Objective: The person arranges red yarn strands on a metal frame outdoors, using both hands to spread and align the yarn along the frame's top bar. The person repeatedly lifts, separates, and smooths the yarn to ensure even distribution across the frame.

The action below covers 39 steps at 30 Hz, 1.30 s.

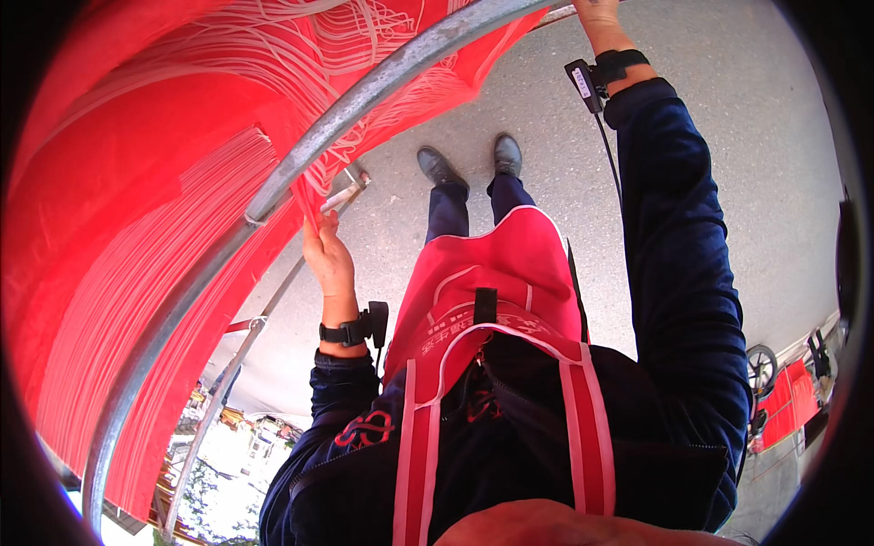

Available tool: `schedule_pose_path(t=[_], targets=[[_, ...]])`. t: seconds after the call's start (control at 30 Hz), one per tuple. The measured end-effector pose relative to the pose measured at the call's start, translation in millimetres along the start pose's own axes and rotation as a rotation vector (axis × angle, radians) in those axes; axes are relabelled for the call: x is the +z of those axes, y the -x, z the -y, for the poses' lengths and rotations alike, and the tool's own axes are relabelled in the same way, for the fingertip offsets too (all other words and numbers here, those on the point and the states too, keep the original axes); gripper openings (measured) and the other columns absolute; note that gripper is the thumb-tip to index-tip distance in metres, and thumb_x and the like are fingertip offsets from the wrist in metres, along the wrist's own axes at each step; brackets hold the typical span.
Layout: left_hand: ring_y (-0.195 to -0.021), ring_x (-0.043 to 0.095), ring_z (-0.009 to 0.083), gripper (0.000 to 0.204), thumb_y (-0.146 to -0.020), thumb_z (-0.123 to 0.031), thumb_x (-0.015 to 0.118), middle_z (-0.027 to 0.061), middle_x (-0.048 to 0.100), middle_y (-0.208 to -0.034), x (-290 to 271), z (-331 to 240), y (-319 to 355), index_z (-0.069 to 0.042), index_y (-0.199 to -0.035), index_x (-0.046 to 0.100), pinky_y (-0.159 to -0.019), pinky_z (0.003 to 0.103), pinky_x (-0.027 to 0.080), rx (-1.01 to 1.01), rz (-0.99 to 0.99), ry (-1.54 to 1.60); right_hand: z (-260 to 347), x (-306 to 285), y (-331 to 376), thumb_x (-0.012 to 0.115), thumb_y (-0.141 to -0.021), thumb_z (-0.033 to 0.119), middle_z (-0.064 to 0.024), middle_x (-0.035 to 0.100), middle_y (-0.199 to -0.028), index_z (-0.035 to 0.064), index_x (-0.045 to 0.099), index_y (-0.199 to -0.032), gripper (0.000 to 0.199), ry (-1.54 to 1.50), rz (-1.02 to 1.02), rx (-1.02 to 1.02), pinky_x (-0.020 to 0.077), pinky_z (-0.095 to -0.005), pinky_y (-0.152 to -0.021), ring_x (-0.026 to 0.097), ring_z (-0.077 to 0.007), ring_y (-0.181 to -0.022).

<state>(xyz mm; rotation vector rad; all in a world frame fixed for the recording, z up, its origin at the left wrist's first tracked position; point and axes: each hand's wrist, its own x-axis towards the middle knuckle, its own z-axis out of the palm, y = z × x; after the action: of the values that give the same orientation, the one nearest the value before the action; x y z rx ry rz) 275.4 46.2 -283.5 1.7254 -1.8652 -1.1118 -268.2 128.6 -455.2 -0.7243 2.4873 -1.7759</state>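
Observation:
My left hand [329,258] is raised beside a red sheet [205,114] on the left, its fingers closed on a fold at the sheet's lower edge. Many thin pale strands [196,237] lie in rows and loose curves over the red sheet; their material is unclear. A grey metal pipe [341,111], bent by the lens, crosses in front of the sheet, just above my left hand. My right hand [597,11] reaches to the top edge of the picture, close to the far end of a metal bar. Its fingers are cut off there.
Thinner metal poles [211,414] of a frame stand below the sheet, with a joint [357,178] near my left hand. Grey pavement [555,182] lies under my shoes [507,155]. A wheeled vehicle with a red panel [787,405] stands at the right.

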Motion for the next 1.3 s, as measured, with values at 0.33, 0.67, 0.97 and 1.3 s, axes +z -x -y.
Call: schedule_pose_path(t=[0.33,0.67,0.97,1.3], targets=[[-0.106,0.067,0.0285,0.024,-0.106,-0.022,0.045,0.0091,0.064,-0.097,4,-29,24,-0.001,-0.103,0.057,-0.099,0.043,0.051,0.129,-0.151,0.322,11,-7,14,0.051,-0.092,0.021,-0.0273,0.064,-0.097,-0.0047,0.062,-0.105,0.030,0.037,0.010,-0.053,0.0474,-0.0475,-0.086,0.060,-0.0429,-0.096],[-0.086,0.068,0.0202,0.028,-0.105,-0.019,0.044,0.0126,0.069,-0.097,33,-7,11,0.003,-0.108,0.061,-0.080,0.033,0.052,-0.010,0.001,0.265,43,1,63,0.058,-0.096,0.022,-0.0231,0.069,-0.093,0.0062,0.064,-0.109,0.021,0.161,0.356,0.043,0.0551,-0.0425,-0.076,0.067,-0.0424,-0.091],[-0.082,0.071,0.0312,0.040,-0.099,-0.034,0.055,0.0200,0.071,-0.083,99,14,-34,0.003,-0.091,0.069,-0.074,0.041,0.053,-0.084,0.244,-0.221,77,24,170,0.062,-0.094,0.026,-0.0234,0.068,-0.104,0.0084,0.066,-0.114,0.026,-0.008,0.740,-0.008,0.0531,-0.0444,-0.081,0.066,-0.0400,-0.097],[-0.087,0.070,0.0373,0.029,-0.093,-0.031,0.061,0.0232,0.070,-0.089,118,-3,-46,-0.004,-0.097,0.070,-0.078,0.043,0.054,0.052,0.354,-0.259,92,-66,221,0.062,-0.097,0.021,-0.0148,0.072,-0.092,0.0040,0.069,-0.110,0.023,-0.177,0.817,0.346,0.0527,-0.0332,-0.076,0.068,-0.0230,-0.082]])
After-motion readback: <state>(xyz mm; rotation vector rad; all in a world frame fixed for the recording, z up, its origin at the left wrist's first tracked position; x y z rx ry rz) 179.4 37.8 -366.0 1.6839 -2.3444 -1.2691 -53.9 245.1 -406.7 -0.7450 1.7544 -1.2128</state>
